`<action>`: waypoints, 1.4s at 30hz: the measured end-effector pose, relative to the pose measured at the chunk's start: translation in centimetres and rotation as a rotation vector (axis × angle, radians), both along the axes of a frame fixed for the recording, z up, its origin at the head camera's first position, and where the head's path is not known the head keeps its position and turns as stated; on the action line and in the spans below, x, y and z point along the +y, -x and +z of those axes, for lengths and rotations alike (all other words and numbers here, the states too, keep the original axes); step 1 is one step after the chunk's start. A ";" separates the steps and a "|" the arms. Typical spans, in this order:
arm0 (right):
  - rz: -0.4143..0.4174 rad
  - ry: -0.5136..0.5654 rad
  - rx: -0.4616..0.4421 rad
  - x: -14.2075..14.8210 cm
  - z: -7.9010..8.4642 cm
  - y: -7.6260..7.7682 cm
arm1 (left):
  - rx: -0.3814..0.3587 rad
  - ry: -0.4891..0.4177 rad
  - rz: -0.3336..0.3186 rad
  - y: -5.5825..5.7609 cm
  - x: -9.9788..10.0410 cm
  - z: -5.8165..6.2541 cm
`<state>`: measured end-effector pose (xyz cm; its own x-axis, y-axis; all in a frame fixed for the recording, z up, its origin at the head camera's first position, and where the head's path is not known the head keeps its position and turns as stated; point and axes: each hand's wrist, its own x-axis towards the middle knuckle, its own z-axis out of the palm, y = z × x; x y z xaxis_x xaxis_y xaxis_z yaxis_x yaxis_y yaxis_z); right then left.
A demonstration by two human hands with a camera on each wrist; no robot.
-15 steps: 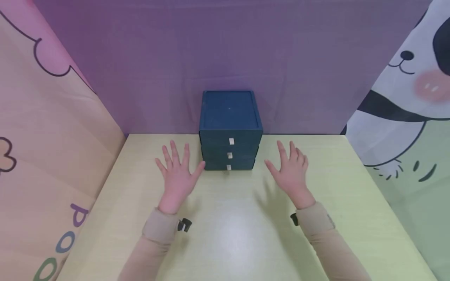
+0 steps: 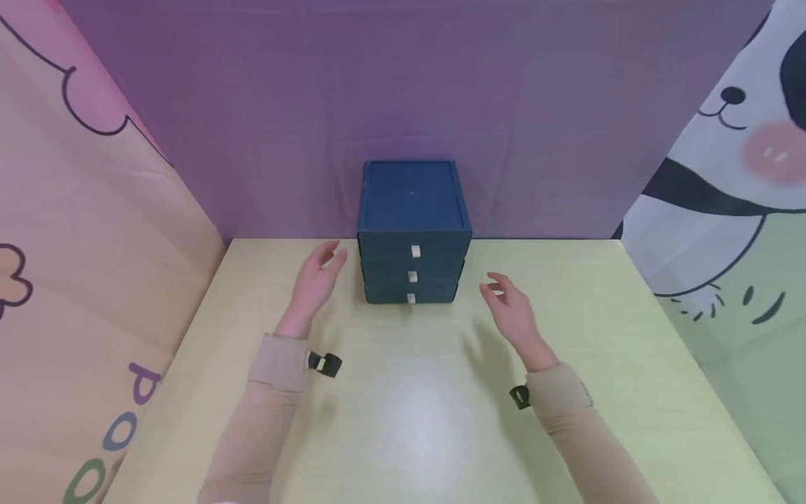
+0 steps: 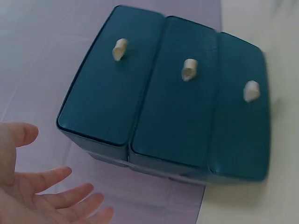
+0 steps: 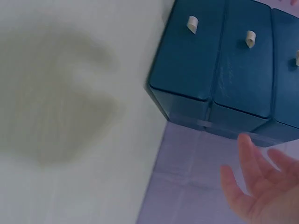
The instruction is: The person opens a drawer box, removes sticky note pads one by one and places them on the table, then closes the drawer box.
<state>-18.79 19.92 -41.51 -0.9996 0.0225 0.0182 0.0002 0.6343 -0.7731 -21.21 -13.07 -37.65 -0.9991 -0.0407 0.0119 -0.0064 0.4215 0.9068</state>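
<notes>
A dark blue three-drawer box [image 2: 412,196] stands against the back curtain, its drawers closed, each with a small pale knob [image 2: 415,251]. To its left hovers my left hand [image 2: 315,280], holding nothing, thumb apart from the fingers. My right hand [image 2: 513,311] is in the air to the right of the box, fingers loosely bent and nothing in them. In the left wrist view the left hand's fingers [image 3: 65,198] spread beside the drawer fronts [image 3: 175,102]. The right wrist view has the right hand [image 4: 266,186] apart from the box [image 4: 187,60].
A pale wooden table [image 2: 403,392] lies under both hands. Behind it hangs a purple curtain [image 2: 283,126]. Printed cloths close off the sides, a pink one [image 2: 82,245] with letters at left and a panda one [image 2: 711,231] at right. Each wrist carries a small black camera [image 2: 325,365].
Both hands have turned from palms down with fingers spread to a sideways, looser pose. The left has risen slightly toward the box's side. The box is unchanged.
</notes>
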 end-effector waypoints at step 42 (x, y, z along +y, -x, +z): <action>0.207 0.426 -0.300 -3.7 1.1 2.9 | -0.280 -0.250 -0.048 6.3 1.6 3.5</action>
